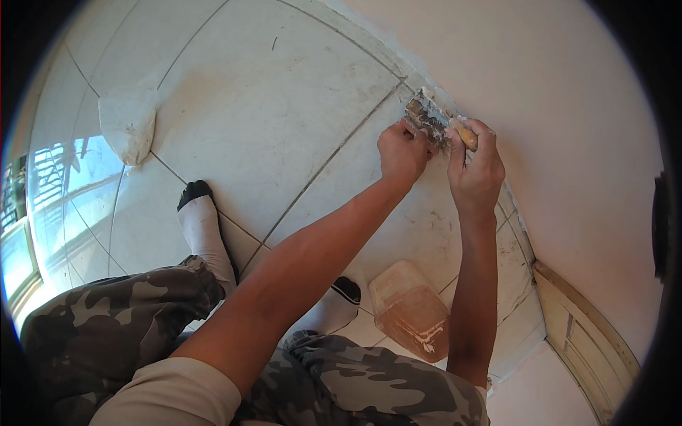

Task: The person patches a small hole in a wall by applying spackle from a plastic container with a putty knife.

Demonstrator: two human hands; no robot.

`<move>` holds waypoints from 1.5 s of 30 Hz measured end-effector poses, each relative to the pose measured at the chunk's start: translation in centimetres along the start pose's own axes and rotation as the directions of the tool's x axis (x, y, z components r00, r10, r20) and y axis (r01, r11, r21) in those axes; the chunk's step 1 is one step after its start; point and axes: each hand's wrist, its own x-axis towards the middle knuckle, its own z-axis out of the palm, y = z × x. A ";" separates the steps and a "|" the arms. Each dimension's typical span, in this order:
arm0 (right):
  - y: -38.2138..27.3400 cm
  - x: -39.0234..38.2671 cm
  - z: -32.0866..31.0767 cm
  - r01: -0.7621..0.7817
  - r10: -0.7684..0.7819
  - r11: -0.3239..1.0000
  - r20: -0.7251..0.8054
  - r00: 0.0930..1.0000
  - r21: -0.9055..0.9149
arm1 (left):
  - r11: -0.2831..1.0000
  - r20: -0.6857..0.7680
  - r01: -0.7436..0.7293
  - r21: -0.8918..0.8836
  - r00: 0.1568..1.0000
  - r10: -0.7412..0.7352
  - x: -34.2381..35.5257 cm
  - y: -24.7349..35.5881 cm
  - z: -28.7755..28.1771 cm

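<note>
My right hand (476,163) grips the yellowish wooden handle (467,137) of a putty-crusted scraping tool beside the base of the wall. Its mottled blade (425,117) lies toward the upper left of that hand, over the tile edge. My left hand (401,153) is closed just below the blade, fingertips at its lower side; what exactly they hold is hidden. Whitish paste clings to the metal and around my fingers.
A pale wall (568,142) runs along the right, with a wooden door (582,326) at lower right. A plastic container (408,312) with reddish residue sits by my socked feet. A whitish bag or cloth (128,128) lies on the tiled floor (298,92) at left.
</note>
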 end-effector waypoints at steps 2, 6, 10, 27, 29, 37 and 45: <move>0.2 0.7 -0.1 -0.015 0.015 1.000 0.024 1.000 0.006 | 1.000 -0.014 -0.001 -0.001 1.000 0.001 -0.1 0.1 0.1; 0.9 1.7 0.4 0.011 -0.011 1.000 0.050 0.999 -0.016 | 1.000 -0.036 -0.002 0.026 0.999 0.003 -0.2 0.2 0.2; 1.9 2.9 0.7 -0.025 0.025 1.000 0.040 0.999 0.009 | 1.000 -0.008 0.009 -0.020 1.000 -0.009 -0.1 0.2 0.3; 2.1 4.8 -1.4 -0.218 0.217 0.973 0.025 0.976 0.072 | 1.000 0.020 -0.013 0.008 1.000 0.013 0.2 -0.7 0.0; 1.9 5.0 -1.0 -0.182 0.181 0.982 0.036 0.983 0.040 | 1.000 0.023 -0.020 0.010 1.000 0.020 0.2 -0.8 0.0; 2.0 5.9 0.1 -0.112 0.122 0.988 0.088 0.989 -0.110 | 0.998 0.020 -0.028 0.058 0.999 0.027 -0.3 -0.5 -0.2; 1.5 6.1 -0.9 -0.127 0.127 0.992 0.058 0.990 -0.008 | 0.997 0.032 -0.026 0.077 0.999 0.024 -0.5 -0.6 -0.4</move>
